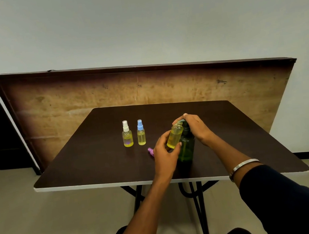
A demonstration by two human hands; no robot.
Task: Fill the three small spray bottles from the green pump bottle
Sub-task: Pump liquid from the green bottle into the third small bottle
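The green pump bottle (186,148) stands upright near the middle of the dark table (95,154). My right hand (195,127) rests over its pump head, fingers curved round the top. My left hand (164,154) holds an uncapped small bottle (175,136) of yellow liquid, tilted with its mouth up at the pump spout. Two small spray bottles stand upright to the left, both holding yellow liquid: one with a white cap (127,134), one with a blue cap (140,132). A purple spray cap (150,151) lies on the table beside my left hand, partly hidden.
A large wooden board (107,95) leans against the wall behind the table. The table's white front edge (99,184) runs just under my forearms. Black metal table legs (198,199) show below. A dark doorway is at the far left.
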